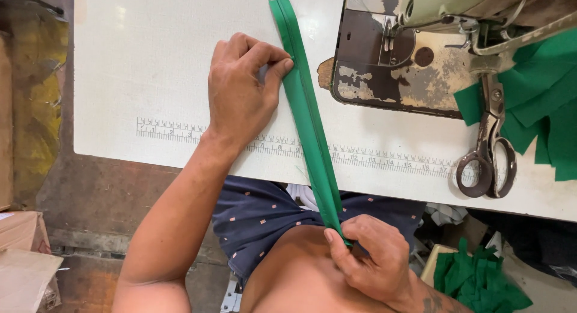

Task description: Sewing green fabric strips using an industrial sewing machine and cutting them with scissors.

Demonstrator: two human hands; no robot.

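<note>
While the left hand [240,88] presses its fingertips against the edge of the folded green fabric strip [308,118], the right hand [369,259] pinches the strip's near end below the counter [132,66] edge, close to the person's body. The strip runs taut from that pinch up across the white counter, over the printed ruler [384,160], toward the sewing machine [415,54]. As a judgement, the fold could spring open or skew if either grip slackens, since only fingertip pressure keeps the layers aligned; a pull from the right hand that is too hard could drag the strip out from under the left fingers. The left grip is narrow, thumb and fingers curled onto the strip's edge; the right grip is closed on the strip's end. Scissors [490,145] lie well apart to the right, beside loose green fabric pieces [541,97].
</note>
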